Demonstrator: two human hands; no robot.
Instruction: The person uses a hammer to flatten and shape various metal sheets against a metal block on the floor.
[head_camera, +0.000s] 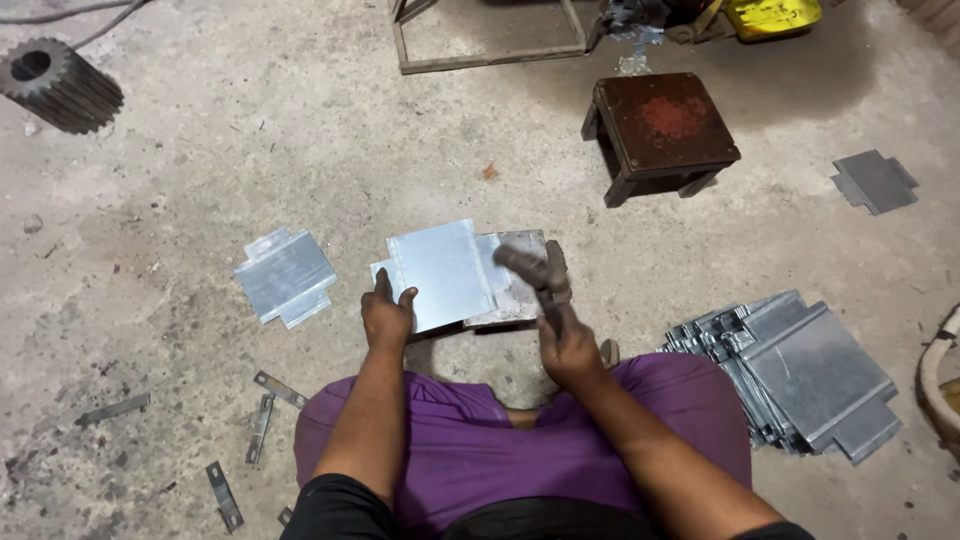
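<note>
My left hand (386, 316) holds the near left edge of a shiny cross-shaped metal sheet (440, 272) that lies on a flat metal block (518, 296) on the floor in front of my knees. My right hand (566, 345) is shut on the handle of a hammer (530, 270), whose dark, blurred head hangs over the right part of the sheet. I sit low, legs in purple cloth, both forearms stretched forward.
A cut sheet (285, 275) lies to the left; a stack of several like sheets (800, 370) sits to the right. A small dark wooden stool (660, 130) stands ahead, a gear wheel (55, 85) far left, metal strips (262, 420) near my left knee, one sheet (875, 180) far right.
</note>
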